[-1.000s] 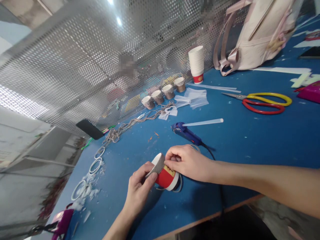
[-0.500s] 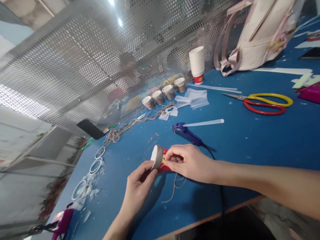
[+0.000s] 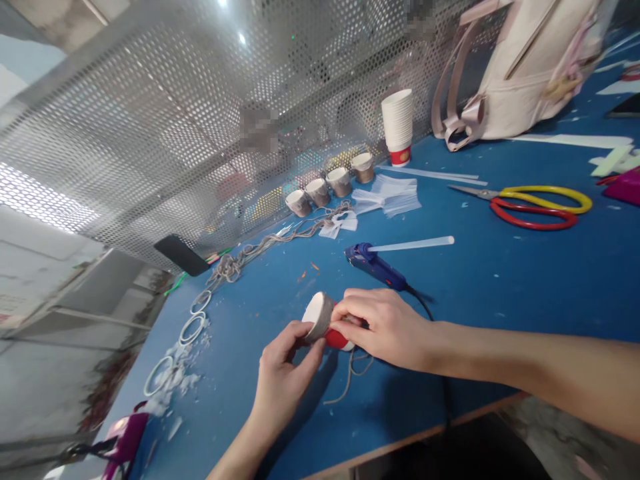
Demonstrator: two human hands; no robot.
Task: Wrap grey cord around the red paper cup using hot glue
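Note:
A small paper cup [image 3: 317, 312] is tipped on its side above the table, its white mouth facing left. Grey cord [image 3: 326, 320] wraps the part near the rim, while the base end shows red. My left hand [image 3: 287, 360] grips the cup by the rim, thumb below and fingers above. At the red end, my right hand [image 3: 380, 323] pinches the cord close against the cup; the fingertips partly hide it. A loose tail of this cord trails on the blue table below my right hand. Just beyond the hands lies a blue glue gun [image 3: 375, 265] with a clear glue stick.
Red-and-yellow scissors [image 3: 540, 205] lie at right. Several cord-wrapped cups [image 3: 339, 181], stacked paper cups [image 3: 399, 127] and a pale backpack [image 3: 520, 80] stand along the perforated metal screen [image 3: 200, 120]. Leftward are tangled cord [image 3: 229, 268], a phone [image 3: 181, 255] and white rings [image 3: 193, 330].
The cup has turned in my left hand, so its mouth faces more toward me and more red shows at the base. My right hand stays pinched beside it.

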